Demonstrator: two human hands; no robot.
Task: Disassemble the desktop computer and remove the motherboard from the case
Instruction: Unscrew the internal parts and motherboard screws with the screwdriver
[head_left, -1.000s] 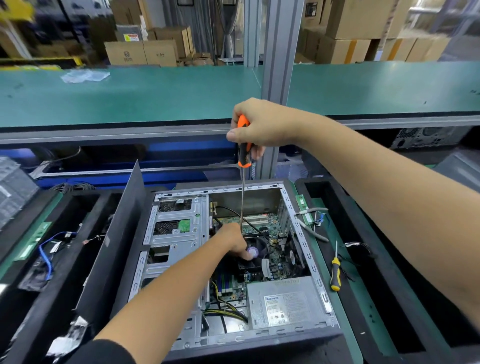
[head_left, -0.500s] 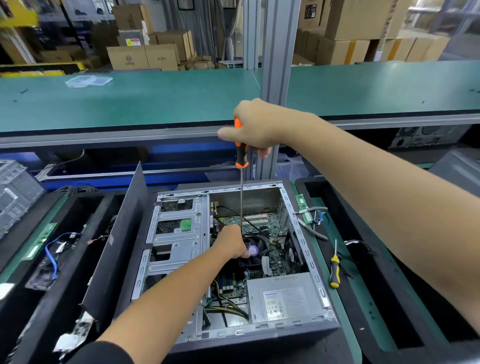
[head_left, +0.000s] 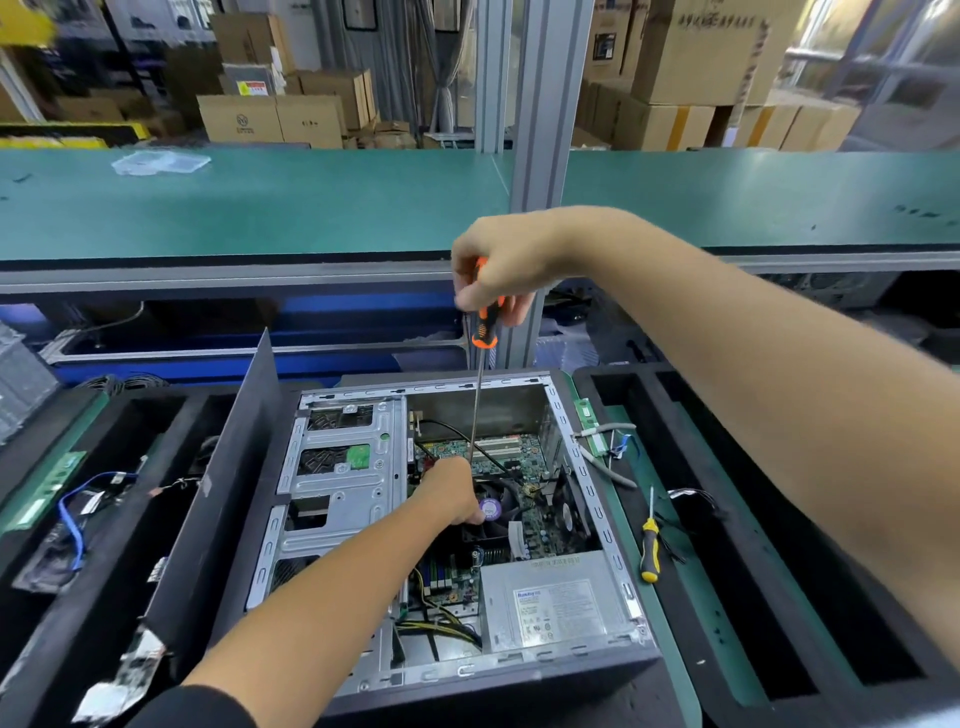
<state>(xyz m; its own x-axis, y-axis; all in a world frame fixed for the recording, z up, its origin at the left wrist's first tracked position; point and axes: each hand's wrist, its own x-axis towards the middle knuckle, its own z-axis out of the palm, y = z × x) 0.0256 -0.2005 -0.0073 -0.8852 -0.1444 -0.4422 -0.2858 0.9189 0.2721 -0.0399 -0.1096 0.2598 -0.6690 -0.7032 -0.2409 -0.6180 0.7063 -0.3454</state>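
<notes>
Below, the motherboard lies under both hands, inside the case.

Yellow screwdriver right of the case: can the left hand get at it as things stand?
Probably not at once: the left hand is down in the case by the fan, and the yellow screwdriver lies beyond its right wall.

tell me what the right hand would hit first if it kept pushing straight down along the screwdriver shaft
Probably the left hand, which sits by the shaft's lower end inside the case. The right hand grips the orange screwdriver; depth is unclear.
</notes>
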